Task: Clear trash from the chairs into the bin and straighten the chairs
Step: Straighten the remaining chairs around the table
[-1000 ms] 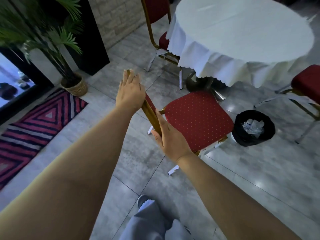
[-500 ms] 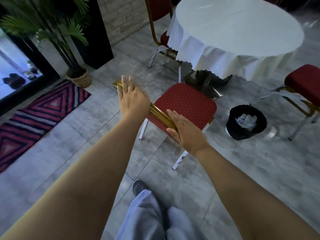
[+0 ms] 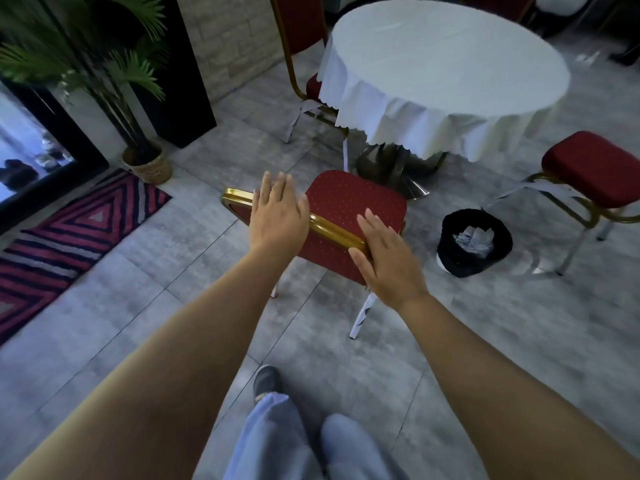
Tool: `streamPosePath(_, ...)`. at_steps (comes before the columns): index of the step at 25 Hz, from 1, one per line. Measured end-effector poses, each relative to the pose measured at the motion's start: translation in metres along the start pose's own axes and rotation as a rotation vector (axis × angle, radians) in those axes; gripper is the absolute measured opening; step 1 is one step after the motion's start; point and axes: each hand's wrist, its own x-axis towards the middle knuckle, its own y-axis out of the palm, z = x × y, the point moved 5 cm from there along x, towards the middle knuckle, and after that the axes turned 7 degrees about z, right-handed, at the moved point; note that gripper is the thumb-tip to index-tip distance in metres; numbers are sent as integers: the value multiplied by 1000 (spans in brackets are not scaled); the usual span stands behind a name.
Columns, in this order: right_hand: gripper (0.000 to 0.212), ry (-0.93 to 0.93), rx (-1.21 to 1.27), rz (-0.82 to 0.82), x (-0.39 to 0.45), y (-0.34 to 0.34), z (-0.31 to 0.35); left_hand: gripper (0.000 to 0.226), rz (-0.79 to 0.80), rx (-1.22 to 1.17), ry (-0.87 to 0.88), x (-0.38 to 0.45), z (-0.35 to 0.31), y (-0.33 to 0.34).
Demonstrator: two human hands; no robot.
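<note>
A red chair (image 3: 349, 202) with a gold frame stands in front of me, its seat facing the round table (image 3: 450, 64). My left hand (image 3: 278, 211) lies flat on the left part of the chair's gold top rail (image 3: 332, 230), fingers stretched forward. On the rail's right end rests my right hand (image 3: 384, 258), fingers straight, thumb against the rail. Nothing lies on the red seat. A black bin (image 3: 450, 261) stands on the floor to the chair's right, with crumpled white paper (image 3: 474, 237) inside.
A second red chair (image 3: 301, 26) is tucked at the table's left side, and a third (image 3: 595, 168) stands on the right. A potted palm (image 3: 149, 166) and a striped rug (image 3: 69, 230) are on the left. My shoe (image 3: 266, 381) is on the grey tiles.
The chair has turned and moved toward the table, its seat now close to the table's base. Both hands went forward with the rail, and their fingers have flattened out.
</note>
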Motion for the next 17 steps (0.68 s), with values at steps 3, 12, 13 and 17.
streamPosePath(3,62,-8,-37,-66,31,-4,35,57,11,0,220,9,7,-3)
streamPosePath(12,60,150,-126,-236,75,2,45,52,131,-6,423,73,58,-13)
streamPosePath(13,60,169,-134,-244,81,0,42,53,131,-17,439,81,56,-13)
streamPosePath(17,61,229,-173,-256,104,-5,27,55,131,-20,466,111,47,-9)
